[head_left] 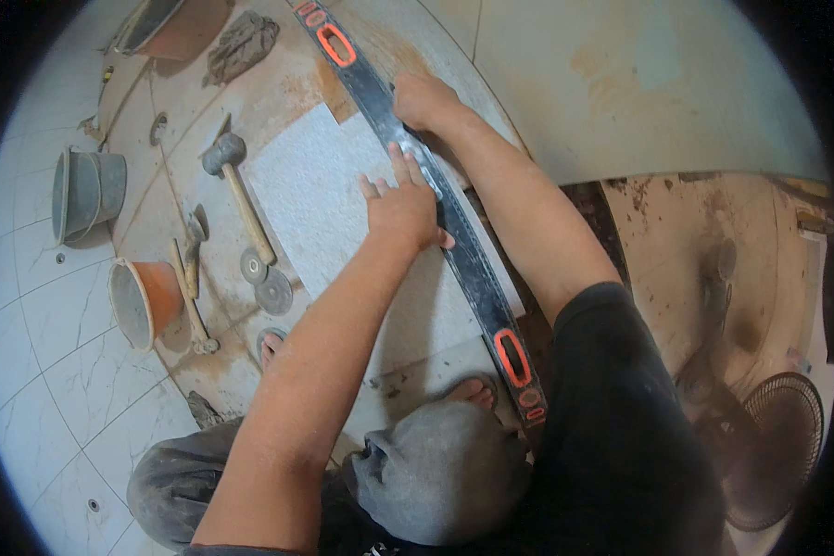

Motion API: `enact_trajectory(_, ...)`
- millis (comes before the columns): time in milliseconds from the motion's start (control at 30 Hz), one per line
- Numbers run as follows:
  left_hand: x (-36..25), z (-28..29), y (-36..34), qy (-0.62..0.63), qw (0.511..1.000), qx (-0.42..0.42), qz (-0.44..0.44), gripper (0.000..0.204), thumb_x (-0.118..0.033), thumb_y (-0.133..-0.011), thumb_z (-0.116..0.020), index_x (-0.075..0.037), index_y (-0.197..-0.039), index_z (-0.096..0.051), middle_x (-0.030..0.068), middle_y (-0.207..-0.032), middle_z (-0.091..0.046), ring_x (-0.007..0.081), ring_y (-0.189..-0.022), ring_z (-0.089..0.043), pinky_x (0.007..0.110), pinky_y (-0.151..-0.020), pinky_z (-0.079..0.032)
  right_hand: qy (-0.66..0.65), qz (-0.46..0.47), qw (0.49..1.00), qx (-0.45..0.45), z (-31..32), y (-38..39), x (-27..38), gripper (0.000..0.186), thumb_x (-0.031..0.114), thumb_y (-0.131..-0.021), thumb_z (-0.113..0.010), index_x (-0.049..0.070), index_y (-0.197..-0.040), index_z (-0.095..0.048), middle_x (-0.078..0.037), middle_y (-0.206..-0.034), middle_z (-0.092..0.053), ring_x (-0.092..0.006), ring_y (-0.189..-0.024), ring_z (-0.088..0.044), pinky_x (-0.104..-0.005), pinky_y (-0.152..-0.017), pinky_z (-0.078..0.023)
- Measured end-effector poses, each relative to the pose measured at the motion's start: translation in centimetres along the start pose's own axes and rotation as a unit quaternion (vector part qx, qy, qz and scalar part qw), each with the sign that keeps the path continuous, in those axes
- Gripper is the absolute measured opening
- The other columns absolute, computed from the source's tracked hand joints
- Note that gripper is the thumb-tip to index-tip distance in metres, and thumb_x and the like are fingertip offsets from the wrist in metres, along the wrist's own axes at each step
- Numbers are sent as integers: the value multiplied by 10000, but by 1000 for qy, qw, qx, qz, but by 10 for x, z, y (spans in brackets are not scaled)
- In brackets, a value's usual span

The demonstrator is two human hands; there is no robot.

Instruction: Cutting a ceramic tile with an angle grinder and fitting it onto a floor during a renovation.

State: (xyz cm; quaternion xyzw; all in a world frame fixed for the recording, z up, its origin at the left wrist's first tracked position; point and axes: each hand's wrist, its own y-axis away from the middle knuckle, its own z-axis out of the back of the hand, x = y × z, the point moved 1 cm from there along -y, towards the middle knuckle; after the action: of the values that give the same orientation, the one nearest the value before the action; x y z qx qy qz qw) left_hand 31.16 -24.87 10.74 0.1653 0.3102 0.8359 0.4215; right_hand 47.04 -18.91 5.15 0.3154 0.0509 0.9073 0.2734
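Observation:
A long black spirit level (463,248) with orange-rimmed hand slots lies diagonally across a speckled pale grey tile (315,195). The tile has a stepped notch at its far edge. My left hand (401,211) lies with fingers spread over the tile and the level's left edge, pressing on both. Beyond it, my right hand (423,102) is closed in a fist at the level's right edge. Whatever those fingers grip, if anything, is hidden beneath the hand.
Left of the tile lie a rubber mallet (224,155), two cutting discs (273,292), a trowel (195,243) and a hammer (191,301). Buckets (162,296) line the left side. A pale slab (639,93) rises at far right; a black fan-like grille (778,435) stands near right.

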Motion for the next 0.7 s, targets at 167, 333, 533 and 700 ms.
enact_trajectory(167,6,7,0,-20,1000,1,-7,1394,-573,-649,-889,88,-1579,-90,313,-1657,-24,474,-1439,-384,632,-1195,-205,17,35,998,52,4,52,-10,290,122,-810,-637,1,-1056,-729,-253,-1080,-713,-411,-1033,-697,-482,-866,-565)
enact_trajectory(333,3,3,-4,-64,998,2,-14,1446,-640,-595,-885,94,-1574,-114,323,-1652,-48,444,-1392,-466,643,-1170,-257,-25,33,996,73,-24,200,-52,225,130,-844,-575,-47,-952,-661,-325,-915,-673,-494,-886,-662,-544,-805,-535)
enact_trajectory(533,-4,10,0,-65,995,-30,-65,1207,-667,-643,-837,73,-1494,-407,313,-1643,-147,449,-1463,-362,710,-1150,-206,94,-78,854,505,-42,506,-151,286,199,-885,-586,-47,-896,-732,-253,-1004,-721,-428,-980,-695,-502,-857,-546)
enact_trajectory(700,17,0,-4,-61,997,-10,-47,1349,-682,-623,-842,111,-1541,-253,343,-1640,-89,475,-1415,-422,679,-1174,-188,-12,-290,943,165,32,500,-129,247,228,-967,-532,30,-1093,-609,-296,-930,-679,-486,-944,-657,-567,-808,-511)
